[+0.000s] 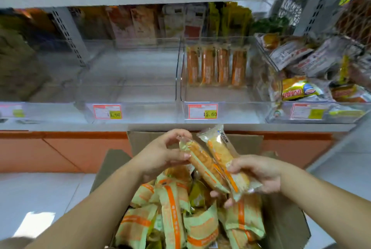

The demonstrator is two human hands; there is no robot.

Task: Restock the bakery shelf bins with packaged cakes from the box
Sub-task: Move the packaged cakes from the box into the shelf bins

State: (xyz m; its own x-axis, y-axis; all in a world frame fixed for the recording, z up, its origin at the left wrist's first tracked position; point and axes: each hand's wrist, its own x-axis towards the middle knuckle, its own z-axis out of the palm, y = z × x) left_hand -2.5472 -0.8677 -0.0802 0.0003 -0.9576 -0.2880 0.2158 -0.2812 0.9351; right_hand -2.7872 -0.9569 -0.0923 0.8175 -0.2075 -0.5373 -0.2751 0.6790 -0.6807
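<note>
A cardboard box (285, 226) below the shelf holds several packaged cakes (172, 214) in green and orange wrappers. Above it my right hand (259, 172) grips the lower ends of two packaged cakes, the left cake (202, 162) and the right cake (218, 152), both slanting up to the left. My left hand (162, 152) pinches the top end of the left cake. A clear shelf bin (218, 108) straight above holds several of the same cakes (216, 66) standing in a row at its back.
A clear bin (130, 96) to the left, tagged 13.90, shows no goods inside. The bin on the right (313, 112) is piled with mixed bread packs. Orange panelling (60, 150) runs under the shelf edge. White floor lies on both sides of the box.
</note>
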